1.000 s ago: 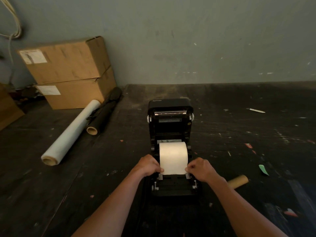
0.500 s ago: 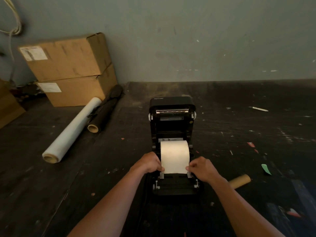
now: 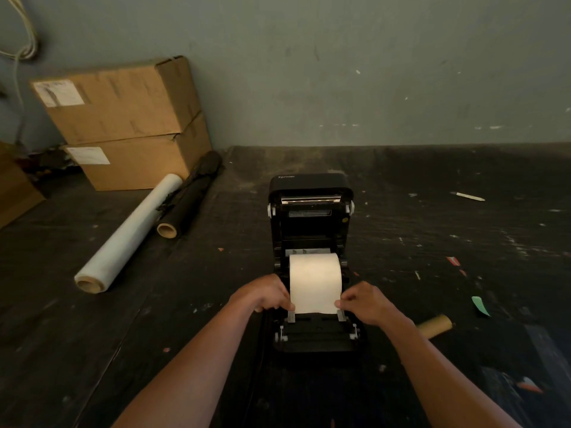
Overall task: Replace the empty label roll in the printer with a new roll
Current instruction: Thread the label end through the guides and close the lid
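Two stacked cardboard boxes [image 3: 123,118] stand against the wall, with two long rolls of wrap [image 3: 129,233] lying beside them. One black printer [image 3: 310,217] sits open; its one white label roll [image 3: 315,281] rests inside. My left hand [image 3: 265,293] and right hand [image 3: 363,301] pinch the paper's loose edge. One empty core [image 3: 435,325] lies beside my right forearm.

Dim, soft overall; wide-angle bending at edges; no glare.

Printer [image 3: 310,217] lid raised on table [image 3: 432,242]. White label roll [image 3: 315,281] seated inside; left hand [image 3: 265,293] and right hand [image 3: 366,302] pinch its leading edge. Empty core [image 3: 435,325] lies right.
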### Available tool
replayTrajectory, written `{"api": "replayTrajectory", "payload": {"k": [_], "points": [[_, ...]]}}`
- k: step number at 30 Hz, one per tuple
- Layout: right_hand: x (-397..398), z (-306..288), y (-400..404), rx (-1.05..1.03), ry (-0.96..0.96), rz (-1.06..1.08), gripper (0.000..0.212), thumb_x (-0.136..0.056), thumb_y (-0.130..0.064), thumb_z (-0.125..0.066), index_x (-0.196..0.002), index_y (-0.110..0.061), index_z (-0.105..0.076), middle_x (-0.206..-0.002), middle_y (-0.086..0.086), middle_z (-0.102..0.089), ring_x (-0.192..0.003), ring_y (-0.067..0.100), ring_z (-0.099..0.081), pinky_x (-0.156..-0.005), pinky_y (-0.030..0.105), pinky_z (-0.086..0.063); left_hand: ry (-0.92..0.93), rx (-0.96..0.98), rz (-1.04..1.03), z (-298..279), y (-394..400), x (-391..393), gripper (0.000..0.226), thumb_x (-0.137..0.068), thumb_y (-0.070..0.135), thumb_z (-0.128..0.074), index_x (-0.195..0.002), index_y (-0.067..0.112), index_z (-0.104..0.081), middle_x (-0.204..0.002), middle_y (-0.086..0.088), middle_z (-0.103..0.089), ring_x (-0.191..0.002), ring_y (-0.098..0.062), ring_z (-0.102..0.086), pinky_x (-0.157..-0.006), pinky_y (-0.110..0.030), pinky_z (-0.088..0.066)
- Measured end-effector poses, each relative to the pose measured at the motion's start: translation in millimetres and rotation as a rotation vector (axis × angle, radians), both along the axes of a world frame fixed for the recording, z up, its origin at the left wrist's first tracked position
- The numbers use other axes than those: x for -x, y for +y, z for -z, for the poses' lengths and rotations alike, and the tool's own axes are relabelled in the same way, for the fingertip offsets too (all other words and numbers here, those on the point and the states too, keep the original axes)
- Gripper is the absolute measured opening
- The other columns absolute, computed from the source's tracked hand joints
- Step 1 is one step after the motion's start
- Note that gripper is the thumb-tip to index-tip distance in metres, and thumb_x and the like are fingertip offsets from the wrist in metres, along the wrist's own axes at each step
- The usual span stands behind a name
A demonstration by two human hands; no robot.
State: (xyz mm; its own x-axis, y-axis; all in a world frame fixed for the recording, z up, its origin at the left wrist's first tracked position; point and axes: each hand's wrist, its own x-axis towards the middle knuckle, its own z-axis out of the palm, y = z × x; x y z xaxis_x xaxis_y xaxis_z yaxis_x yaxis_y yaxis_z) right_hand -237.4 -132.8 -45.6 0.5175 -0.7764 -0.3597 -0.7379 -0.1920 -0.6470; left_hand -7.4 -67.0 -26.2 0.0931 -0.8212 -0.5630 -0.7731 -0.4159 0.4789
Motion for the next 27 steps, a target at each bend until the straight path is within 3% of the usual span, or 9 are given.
{"api": "replayTrajectory", "payload": {"k": [4, 9, 13, 19, 23, 27], "points": [[0, 0, 1, 0.029, 0.009, -0.021, 0.015, -0.091, -0.028, -0.059, -0.098, -0.02, -0.069, -0.092, -0.006, -0.062, -0.087, 0.007, -0.06, -0.08, 0.024, -0.045, 0.007, -0.053, -0.009, -4, -3, -1, 0.013, -0.082, 0.037, -0.07, -0.079, 0.025, -0.069, -0.077, 0.004, -0.06, -0.071, -0.012, -0.054, -0.057, -0.026, -0.043], [4, 1, 2, 0.026, -0.017, -0.049, 0.018, -0.091, -0.031, -0.058, -0.089, -0.018, -0.071, -0.087, 0.001, -0.067, -0.082, 0.01, -0.062, -0.07, 0.022, -0.044, 0.04, -0.031, -0.042, 1, -2, -1, 0.016, -0.083, 0.036, -0.069, -0.07, 0.026, -0.066, -0.069, 0.004, -0.055, -0.063, -0.011, -0.049, -0.054, -0.026, -0.038], [5, 1, 2, 0.017, -0.039, -0.033, 0.018, -0.091, -0.033, -0.058, -0.078, -0.026, -0.068, -0.077, -0.005, -0.064, -0.075, 0.006, -0.059, -0.064, 0.02, -0.04, 0.097, -0.056, -0.057, 0, 0, -3, 0.03, -0.085, 0.033, -0.068, -0.059, 0.022, -0.059, -0.057, 0.005, -0.049, -0.049, -0.008, -0.039, -0.048, -0.023, -0.032], [1, -1, 0, 0.028, 0.005, -0.055, 0.017, -0.091, -0.029, -0.058, -0.095, -0.018, -0.07, -0.089, -0.004, -0.065, -0.084, 0.008, -0.061, -0.076, 0.023, -0.044, 0.046, -0.089, -0.038, -8, -2, 3, 0.032, -0.086, 0.033, -0.067, -0.059, 0.02, -0.058, -0.057, 0.005, -0.049, -0.051, -0.01, -0.041, -0.049, -0.024, -0.033], [-3, -3, 0, 0.041, 0.056, -0.069, 0.015, -0.091, -0.027, -0.059, -0.096, -0.016, -0.069, -0.08, -0.01, -0.058, -0.079, 0.004, -0.056, -0.074, 0.022, -0.042, -0.04, -0.112, -0.014, -12, -4, 5, 0.033, -0.084, 0.039, -0.068, -0.062, 0.017, -0.056, -0.056, 0.003, -0.047, -0.049, -0.011, -0.04, -0.048, -0.024, -0.033], [-4, -5, -3, 0.023, 0.065, -0.068, 0.016, -0.09, -0.026, -0.061, -0.097, -0.015, -0.071, -0.081, -0.01, -0.059, -0.08, 0.004, -0.056, -0.076, 0.022, -0.042, 0.047, -0.077, -0.107, -6, -1, 5, 0.038, -0.079, 0.044, -0.072, -0.059, 0.017, -0.055, -0.053, 0.003, -0.047, -0.047, -0.011, -0.038, -0.047, -0.025, -0.032]]}}
